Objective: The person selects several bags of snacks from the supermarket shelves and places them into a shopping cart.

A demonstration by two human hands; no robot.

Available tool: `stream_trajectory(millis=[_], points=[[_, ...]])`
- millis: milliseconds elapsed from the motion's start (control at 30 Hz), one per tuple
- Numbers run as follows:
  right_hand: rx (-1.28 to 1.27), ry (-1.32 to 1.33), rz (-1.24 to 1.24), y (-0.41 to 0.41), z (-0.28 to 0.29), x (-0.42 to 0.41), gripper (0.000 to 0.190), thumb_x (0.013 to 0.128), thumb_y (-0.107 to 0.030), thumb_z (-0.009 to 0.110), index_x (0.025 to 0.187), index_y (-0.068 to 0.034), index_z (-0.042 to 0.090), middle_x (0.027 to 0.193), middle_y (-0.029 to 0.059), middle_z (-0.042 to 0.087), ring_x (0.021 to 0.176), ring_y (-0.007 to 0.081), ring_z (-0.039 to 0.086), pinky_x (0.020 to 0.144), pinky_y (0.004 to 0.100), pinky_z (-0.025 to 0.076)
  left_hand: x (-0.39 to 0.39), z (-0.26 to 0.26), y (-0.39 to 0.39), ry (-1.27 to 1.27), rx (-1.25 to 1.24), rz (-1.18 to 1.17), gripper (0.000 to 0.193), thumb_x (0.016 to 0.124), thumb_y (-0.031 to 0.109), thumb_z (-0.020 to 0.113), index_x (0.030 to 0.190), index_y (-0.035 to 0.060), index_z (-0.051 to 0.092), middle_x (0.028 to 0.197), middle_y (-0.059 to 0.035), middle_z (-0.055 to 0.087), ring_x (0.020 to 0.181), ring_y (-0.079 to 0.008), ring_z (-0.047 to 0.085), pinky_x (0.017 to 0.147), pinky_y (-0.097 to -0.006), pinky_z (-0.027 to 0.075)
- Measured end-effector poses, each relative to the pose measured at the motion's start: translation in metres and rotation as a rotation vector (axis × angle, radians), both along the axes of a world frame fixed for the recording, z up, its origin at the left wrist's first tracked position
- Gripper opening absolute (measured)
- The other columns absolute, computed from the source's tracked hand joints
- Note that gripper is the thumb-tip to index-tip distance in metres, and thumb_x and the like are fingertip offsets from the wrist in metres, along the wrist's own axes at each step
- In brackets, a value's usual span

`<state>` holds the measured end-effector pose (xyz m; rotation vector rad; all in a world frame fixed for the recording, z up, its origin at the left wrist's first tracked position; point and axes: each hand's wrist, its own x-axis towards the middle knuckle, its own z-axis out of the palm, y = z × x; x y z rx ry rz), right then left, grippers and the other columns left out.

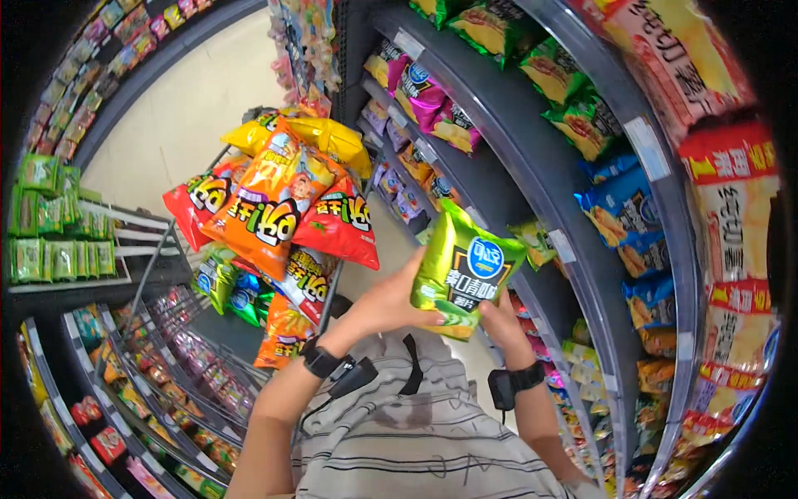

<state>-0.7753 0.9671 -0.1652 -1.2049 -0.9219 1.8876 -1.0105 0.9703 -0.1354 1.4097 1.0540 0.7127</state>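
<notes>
A shiny green bag of potato chips with a round blue logo is upright in front of my chest. My left hand grips its left side and lower corner. On the lower right edge, the fingers of my right hand hold the same bag. To the left stands a wire shopping cart heaped with snack bags. An orange bag lies on top between two red bags, with a yellow bag behind them. Lower in the cart are a green bag and another orange bag.
Curved-looking shelves with price tags rise close on my right, holding blue bags, green bags and pink bags. More shelves line the left beyond the cart. Small green packets hang on a rack there.
</notes>
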Motion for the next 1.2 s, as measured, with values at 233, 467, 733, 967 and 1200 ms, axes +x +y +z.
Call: stream_trajectory(millis=[233,467,733,967,1200], points=[[-0.155,-0.164,-0.272,0.039,-0.041,0.050,0.065,0.080,-0.003,0.054,0.132,-0.008,0.016,0.120,0.0076,0.041,0.108,0.0190,0.042,0.092,0.0343,0.035,0.077,-0.080,0.033,0.171,0.065,0.250,0.066,0.069,0.029,0.065,0.121,-0.0002,0.037,0.110,-0.0221,0.049,0.104,-0.0310,0.049,0.088,-0.0350,0.038],[0.112,-0.291,-0.400,0.129,-0.100,0.045,0.064,0.082,-0.016,0.055,0.131,-0.009,0.013,0.121,0.0118,0.039,0.103,0.0235,0.046,0.085,0.0377,0.042,0.124,-0.133,0.090,0.168,0.177,0.754,0.057,0.073,0.018,0.061,0.122,0.0040,0.036,0.123,-0.0221,0.034,0.110,-0.0402,0.038,0.091,-0.0413,0.034],[0.232,-0.368,-0.519,0.195,-0.133,0.035,0.072,0.082,-0.026,0.056,0.130,-0.007,0.006,0.121,0.0164,0.039,0.104,0.0253,0.047,0.086,0.0388,0.042,0.156,-0.168,0.140,-0.240,0.130,0.589,0.058,0.076,0.013,0.053,0.129,0.0045,0.028,0.135,-0.0210,0.022,0.118,-0.0372,0.033,0.095,-0.0396,0.032],[0.123,-0.580,-0.493,0.232,-0.132,0.005,0.044,0.081,-0.044,0.054,0.091,-0.001,0.053,0.086,0.0067,0.057,0.072,0.0141,0.054,0.060,0.0288,0.044,0.162,-0.179,0.169,-0.213,0.115,0.568,0.064,0.072,0.011,0.056,0.129,0.0061,0.027,0.138,-0.0215,0.011,0.114,-0.0399,0.037,0.087,-0.0390,0.041],[0.189,-0.344,-0.374,0.262,-0.162,0.020,0.037,0.085,-0.036,0.051,0.098,-0.002,0.046,0.092,0.0070,0.054,0.078,0.0135,0.051,0.067,0.0272,0.043,0.149,-0.175,0.195,-0.243,0.040,0.551,0.068,0.070,0.010,0.058,0.130,0.0070,0.025,0.138,-0.0223,0.009,0.121,-0.0388,0.028,0.095,-0.0379,0.034]])
